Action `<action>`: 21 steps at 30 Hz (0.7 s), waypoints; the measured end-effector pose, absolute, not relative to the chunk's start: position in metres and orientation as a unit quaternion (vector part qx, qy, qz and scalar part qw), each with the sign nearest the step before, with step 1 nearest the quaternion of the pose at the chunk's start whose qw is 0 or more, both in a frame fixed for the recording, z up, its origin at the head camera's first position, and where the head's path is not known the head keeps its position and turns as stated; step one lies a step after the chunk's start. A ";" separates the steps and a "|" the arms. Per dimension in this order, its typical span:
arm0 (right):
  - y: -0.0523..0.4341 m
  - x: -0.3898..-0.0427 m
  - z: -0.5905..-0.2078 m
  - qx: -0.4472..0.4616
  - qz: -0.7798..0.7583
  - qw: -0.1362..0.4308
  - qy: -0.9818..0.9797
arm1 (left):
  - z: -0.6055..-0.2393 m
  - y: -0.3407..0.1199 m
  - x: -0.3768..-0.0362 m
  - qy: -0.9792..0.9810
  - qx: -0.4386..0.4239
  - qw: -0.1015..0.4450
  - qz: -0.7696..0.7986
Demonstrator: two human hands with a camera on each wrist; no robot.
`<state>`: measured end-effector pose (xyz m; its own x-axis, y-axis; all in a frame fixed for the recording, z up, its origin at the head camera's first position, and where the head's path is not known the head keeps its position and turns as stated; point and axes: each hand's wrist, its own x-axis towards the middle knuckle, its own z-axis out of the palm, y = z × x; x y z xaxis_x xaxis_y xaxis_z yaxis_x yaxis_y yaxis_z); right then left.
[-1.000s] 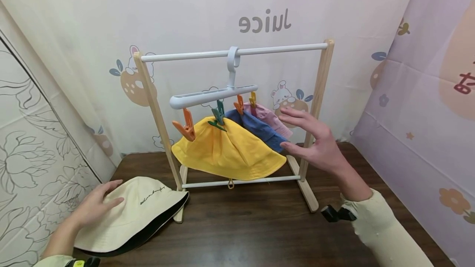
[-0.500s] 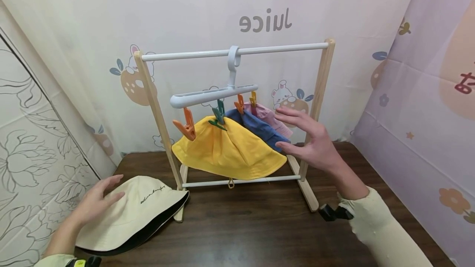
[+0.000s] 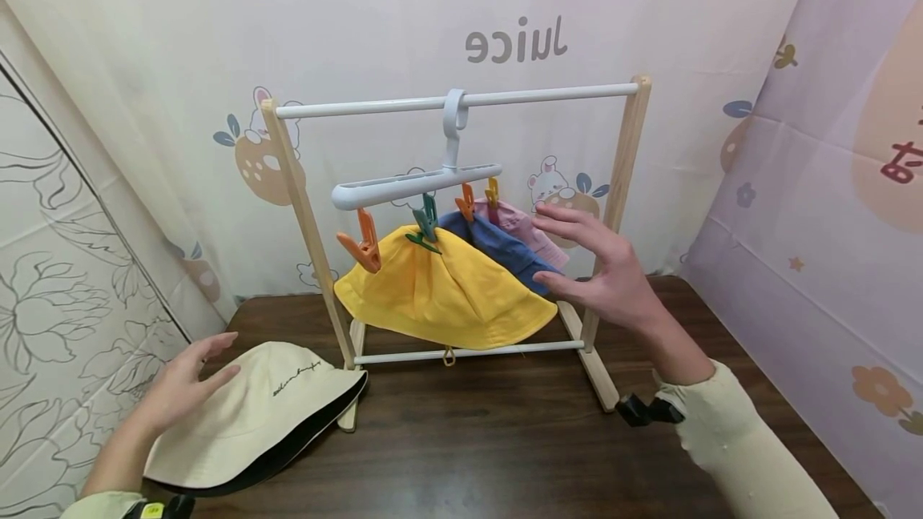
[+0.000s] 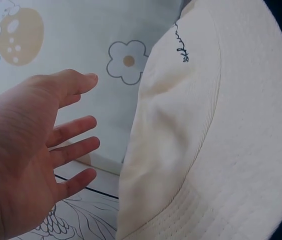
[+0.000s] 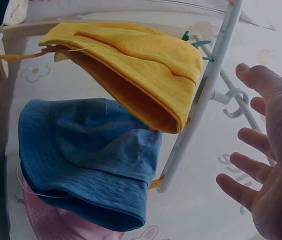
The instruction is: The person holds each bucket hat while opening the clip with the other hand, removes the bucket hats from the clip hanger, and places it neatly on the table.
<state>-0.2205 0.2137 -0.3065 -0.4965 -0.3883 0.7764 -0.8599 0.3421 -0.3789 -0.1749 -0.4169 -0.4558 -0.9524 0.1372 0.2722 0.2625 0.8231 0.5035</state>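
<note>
cream hat (image 3: 259, 415) one, hung hats (image 3: 440, 287) three; left hand (image 3: 176, 391), right hand (image 3: 602, 267) both spread, empty.

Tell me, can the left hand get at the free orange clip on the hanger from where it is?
Probably yes: the left hand hovers open over the cream hat, and nothing blocks the orange clip.

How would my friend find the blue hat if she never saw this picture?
Look for the little wooden rack standing on the dark table. A white hanger on its top bar holds three hats by coloured clips. The blue hat is the middle one, tucked between the big yellow hat in front and the pink hat behind, next to the right hand.
</note>
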 end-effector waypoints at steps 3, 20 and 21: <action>0.212 -0.220 -0.307 0.402 0.408 0.294 -0.765 | -0.453 -0.412 -0.174 -0.945 -0.110 0.115 -0.286; 0.203 -0.217 -0.310 0.377 0.450 0.282 -0.759 | -0.431 -0.393 -0.171 -0.933 -0.119 0.166 -0.297; 0.203 -0.217 -0.310 0.373 0.452 0.279 -0.761 | -0.431 -0.392 -0.171 -0.932 -0.120 0.170 -0.297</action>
<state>-0.2169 0.2026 -0.3103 -0.5659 -0.3151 0.7619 -0.8198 0.3130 -0.4795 -0.1711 -0.3923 -0.4306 -0.9139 0.1221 0.3871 0.3236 0.7949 0.5133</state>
